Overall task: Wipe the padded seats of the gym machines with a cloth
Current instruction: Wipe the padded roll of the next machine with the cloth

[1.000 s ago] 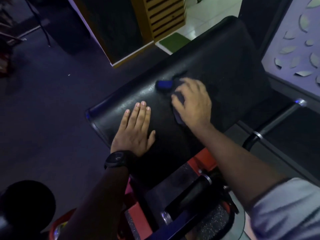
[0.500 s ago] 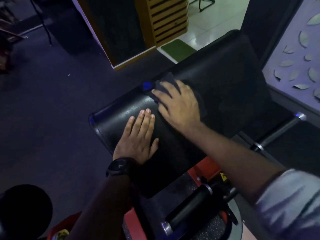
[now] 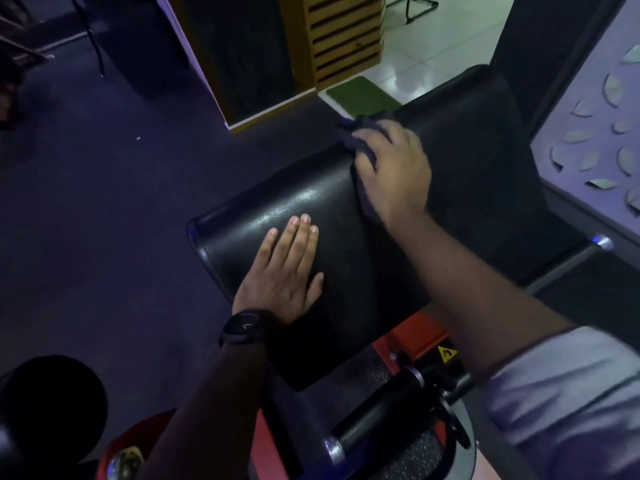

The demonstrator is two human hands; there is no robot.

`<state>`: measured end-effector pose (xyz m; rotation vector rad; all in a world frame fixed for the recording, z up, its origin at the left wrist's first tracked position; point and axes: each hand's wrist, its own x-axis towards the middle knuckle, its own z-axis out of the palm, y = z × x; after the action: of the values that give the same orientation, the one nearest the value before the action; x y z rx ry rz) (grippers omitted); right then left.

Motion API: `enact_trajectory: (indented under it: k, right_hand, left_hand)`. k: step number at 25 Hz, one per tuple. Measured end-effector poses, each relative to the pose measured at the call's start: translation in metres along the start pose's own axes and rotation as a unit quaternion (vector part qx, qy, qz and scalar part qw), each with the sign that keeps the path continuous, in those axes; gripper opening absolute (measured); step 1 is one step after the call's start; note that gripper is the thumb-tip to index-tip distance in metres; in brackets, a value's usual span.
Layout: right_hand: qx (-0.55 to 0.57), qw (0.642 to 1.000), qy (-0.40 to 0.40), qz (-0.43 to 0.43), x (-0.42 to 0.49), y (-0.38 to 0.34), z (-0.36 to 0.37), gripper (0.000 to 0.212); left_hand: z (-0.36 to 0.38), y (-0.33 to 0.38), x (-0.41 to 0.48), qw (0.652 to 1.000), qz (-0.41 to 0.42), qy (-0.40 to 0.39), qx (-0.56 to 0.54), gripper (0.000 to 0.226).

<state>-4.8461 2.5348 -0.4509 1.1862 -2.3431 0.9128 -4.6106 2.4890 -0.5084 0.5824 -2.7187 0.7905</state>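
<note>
nearest, below the near edge of the padded seat [image 3: 277, 202], a black grip handle [image 3: 374, 414] is sticking out over the red frame [image 3: 412, 336]. on the near left part of the seat the left hand [image 3: 280, 271], with a dark watch [image 3: 242, 329] at its wrist, is lying flat, fingers straight and close together, thumb spread, bracing and holding nothing. further up the seat, at its left-hand edge, the right hand [image 3: 394, 171] is pressing the cloth [image 3: 348, 142] onto the padding, fingers bent over it and bunching it, so a fold is showing between them and a tail is trailing under the palm.

the cloth is sitting right on the seat's rim, with a corner hanging past it. judging from that, a stroke pushed further left is likely carrying it off the edge onto the dark floor [image 3: 104, 202], and the bunched fabric is likely covering little padding per pass.

open room is lying to the right of the right hand, where the broad far half of the seat is bare up to its far end. beyond that end a green mat [image 3: 360, 95] is lying on pale tiles.
</note>
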Motion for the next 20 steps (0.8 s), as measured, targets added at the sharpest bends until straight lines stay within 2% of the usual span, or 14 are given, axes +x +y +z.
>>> enact_trajectory:
  k: [1,4,5,6,7,8,9,10,13,14,15,17,18,20]
  right_hand:
    - [-0.007,0.999,0.002,0.040,-0.009,-0.014,0.007,0.034]
    - [-0.051,0.961,-0.014,-0.272,-0.020,-0.013,0.011,0.036]
    - [-0.054,0.948,-0.035,-0.311,-0.007,0.004,0.003,0.037]
    - [-0.047,0.965,-0.022,-0.255,0.004,0.018,-0.001,0.037]
    - [-0.031,0.991,-0.003,-0.128,0.009,0.022,-0.004,0.038]
    - [-0.006,0.999,0.024,0.035,0.004,0.019,-0.001,0.039]
    - [-0.001,0.991,0.041,0.131,-0.007,0.006,0.006,0.040]
    - [-0.030,0.991,0.048,0.122,-0.018,-0.010,0.014,0.041]
    - [-0.061,0.980,-0.006,-0.187,-0.024,0.010,0.006,0.040]
    - [-0.062,0.980,0.003,-0.187,-0.013,0.024,0.000,0.041]
    - [-0.049,0.993,0.013,-0.108,-0.007,0.029,-0.002,0.041]
    - [0.007,0.986,0.055,0.156,-0.017,0.013,0.006,0.041]
    - [-0.005,0.981,0.069,0.181,-0.027,-0.005,0.013,0.041]
    - [-0.049,0.997,0.052,0.001,-0.041,-0.004,0.017,0.041]
  left_hand:
    - [0.000,0.000,0.000,1.000,0.001,0.000,-0.002,0.072]
    - [0.000,0.000,0.000,1.000,0.000,0.001,-0.002,0.072]
    - [-0.001,0.001,0.001,1.000,-0.002,-0.002,-0.003,0.072]
    - [-0.001,0.000,0.001,1.000,-0.002,-0.004,-0.004,0.072]
    - [-0.001,0.000,0.000,1.000,0.001,-0.004,-0.002,0.072]
    - [0.000,-0.001,0.000,1.000,0.004,-0.005,0.002,0.072]
    - [-0.001,-0.001,0.000,1.000,0.004,-0.005,0.006,0.073]
    - [-0.001,-0.001,-0.001,1.000,0.003,-0.004,0.005,0.073]
    - [-0.001,0.000,0.001,1.000,0.002,-0.001,0.002,0.072]
    - [-0.001,-0.001,0.001,1.000,0.001,0.000,0.003,0.072]
    - [-0.002,-0.001,0.001,1.000,0.000,-0.001,0.000,0.072]
    - [-0.001,0.000,0.000,1.000,0.002,-0.003,-0.001,0.072]
    - [-0.001,0.000,0.000,1.000,0.001,-0.002,0.002,0.073]
    - [0.000,0.000,0.000,1.000,0.002,-0.005,0.000,0.073]
